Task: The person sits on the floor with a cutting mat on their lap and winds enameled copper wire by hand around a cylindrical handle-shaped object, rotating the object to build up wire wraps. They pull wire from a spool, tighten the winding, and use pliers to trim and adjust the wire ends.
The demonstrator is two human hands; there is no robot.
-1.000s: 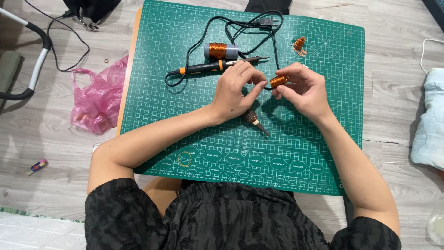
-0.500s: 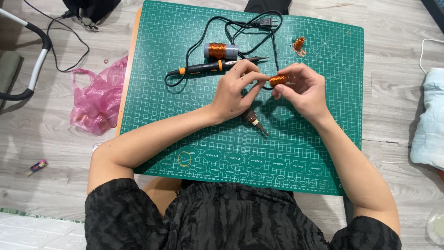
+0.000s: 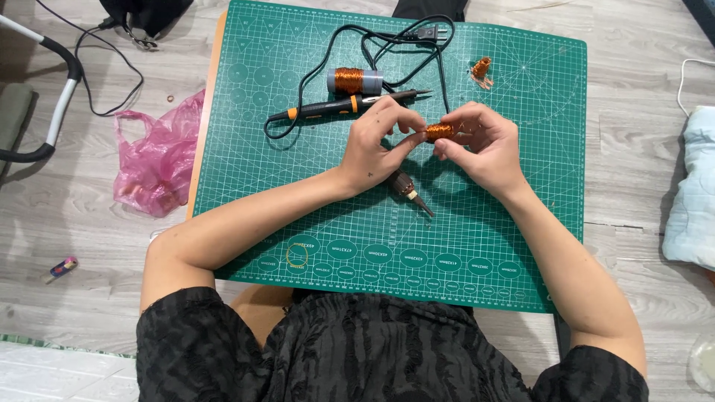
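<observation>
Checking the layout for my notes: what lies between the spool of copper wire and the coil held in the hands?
In the head view, the soldering iron lies between the spool and the coil, its tip pointing right, just above the left hand.

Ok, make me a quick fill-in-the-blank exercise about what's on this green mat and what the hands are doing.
1. Both hands, the left hand and the right hand, pinch a small coil of ____-coloured wire.
2. The soldering iron lies on the ____ cutting mat.
3. Left of the mat, a crumpled ____ plastic bag lies on the floor.
4. The spool of wire lies just ____ the soldering iron, farther from the person.

Missing words: copper; green; pink; beyond
</observation>
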